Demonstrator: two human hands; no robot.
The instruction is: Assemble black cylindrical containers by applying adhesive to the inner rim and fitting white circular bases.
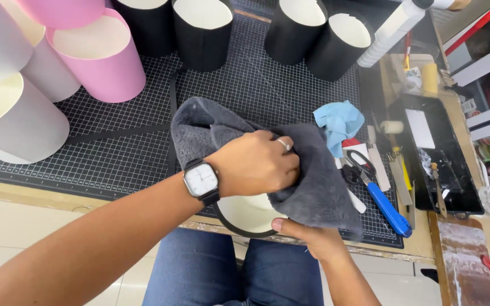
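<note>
A black gridded cutting mat point(143, 136) fills the frame's middle. At centre, a grey fleece cloth point(313, 187) drapes over a black cylinder box point(245, 218), hiding most of it. The left hand point(256, 164) presses closed onto the cloth; the right hand point(307, 232) cups beneath, steadying the box, fingers mostly hidden.

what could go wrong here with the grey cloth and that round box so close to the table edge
1. The round box hangs partly past the table edge, propped only by the right hand; a slip could drop it.
2. The grey cloth under the left hand drapes close to the scissors and blue utility knife, so a wide wipe might snag or sweep them off.
</note>
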